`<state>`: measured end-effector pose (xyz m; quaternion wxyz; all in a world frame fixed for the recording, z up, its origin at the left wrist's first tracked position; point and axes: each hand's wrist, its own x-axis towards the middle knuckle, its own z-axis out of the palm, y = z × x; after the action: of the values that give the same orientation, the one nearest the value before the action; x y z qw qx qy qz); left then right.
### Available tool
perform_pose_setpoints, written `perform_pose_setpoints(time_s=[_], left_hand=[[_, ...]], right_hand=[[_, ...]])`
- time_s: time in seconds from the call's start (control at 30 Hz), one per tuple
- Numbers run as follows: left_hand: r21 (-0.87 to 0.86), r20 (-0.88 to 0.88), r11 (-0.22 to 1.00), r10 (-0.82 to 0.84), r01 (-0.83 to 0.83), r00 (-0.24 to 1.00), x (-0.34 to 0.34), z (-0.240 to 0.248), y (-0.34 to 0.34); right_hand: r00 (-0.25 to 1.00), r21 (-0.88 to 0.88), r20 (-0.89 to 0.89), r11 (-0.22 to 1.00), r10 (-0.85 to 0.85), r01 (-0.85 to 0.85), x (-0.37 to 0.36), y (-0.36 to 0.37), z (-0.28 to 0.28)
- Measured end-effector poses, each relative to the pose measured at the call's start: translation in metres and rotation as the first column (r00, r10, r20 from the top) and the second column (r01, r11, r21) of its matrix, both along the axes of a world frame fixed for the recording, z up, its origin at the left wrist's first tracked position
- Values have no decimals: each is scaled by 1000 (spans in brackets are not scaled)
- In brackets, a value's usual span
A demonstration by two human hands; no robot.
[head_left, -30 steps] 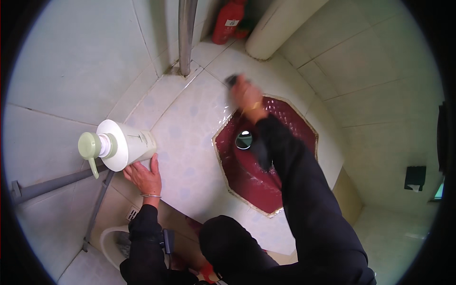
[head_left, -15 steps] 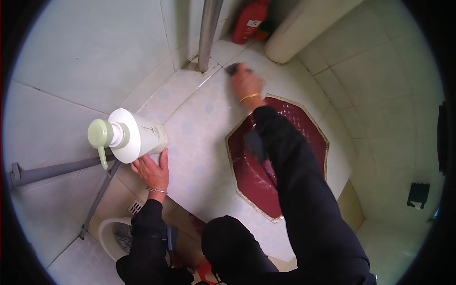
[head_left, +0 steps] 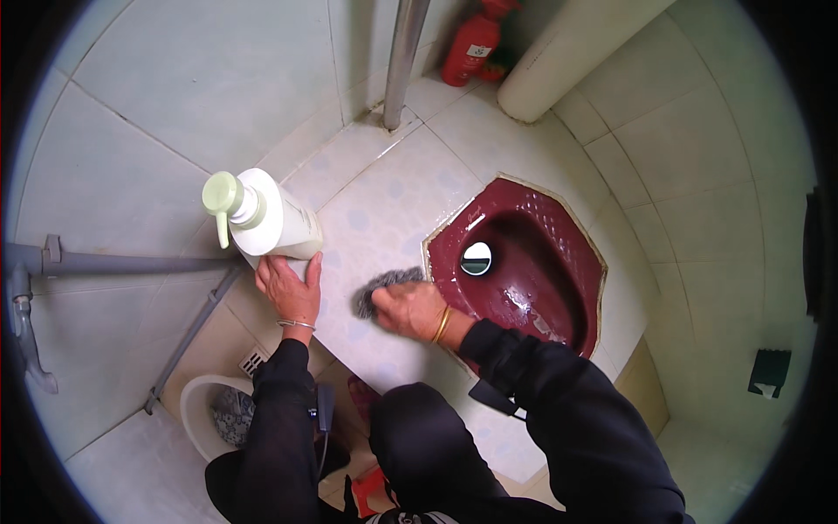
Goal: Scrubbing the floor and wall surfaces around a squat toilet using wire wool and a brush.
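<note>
My right hand (head_left: 408, 307) is closed on a grey, fuzzy steel wool scourer (head_left: 388, 288), which is pressed on the pale tiled ledge (head_left: 375, 210) just left of the dark red squat toilet (head_left: 572, 271). My left hand (head_left: 292, 293) lies at the ledge's left edge with its thumb apart from the other fingers. Right beside those fingers stands a white bottle (head_left: 292, 223) with a pale green pump top; whether they touch its base I cannot tell. A small round mirror-like disc (head_left: 477, 258) shows in the toilet bowl.
A metal pole (head_left: 403, 65) and a thick white pipe (head_left: 559, 65) rise at the back, with a red bottle (head_left: 471, 48) between them. Grey pipes (head_left: 148, 265) run along the left wall. A white bucket (head_left: 194, 410) holding patterned cloth stands below on the floor.
My right hand has drawn the scourer from beside the metal pole back toward me, to the ledge's near part. More of the toilet bowl shows. My left hand stays by the pump bottle.
</note>
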<state>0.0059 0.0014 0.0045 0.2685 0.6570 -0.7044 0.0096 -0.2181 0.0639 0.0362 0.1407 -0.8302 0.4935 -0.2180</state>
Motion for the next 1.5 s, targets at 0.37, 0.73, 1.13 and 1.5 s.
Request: perform_pose_setpoints(time_s=[0.37, 0.73, 1.13, 1.5], left_hand=[[42, -16, 999, -32, 32, 999, -15, 3, -1], [38, 33, 999, -27, 26, 999, -16, 6, -2], [-2, 28, 1000, -25, 25, 999, -2, -1, 2], [33, 57, 999, 16, -18, 998, 13, -15, 3]], right_hand=[[691, -191, -191, 717, -697, 671, -54, -208, -10], [875, -166, -159, 886, -457, 433, -29, -208, 3], [988, -21, -110, 994, 109, -112, -17, -28, -6], [978, -53, -30, 977, -207, 205, 7, -80, -24]])
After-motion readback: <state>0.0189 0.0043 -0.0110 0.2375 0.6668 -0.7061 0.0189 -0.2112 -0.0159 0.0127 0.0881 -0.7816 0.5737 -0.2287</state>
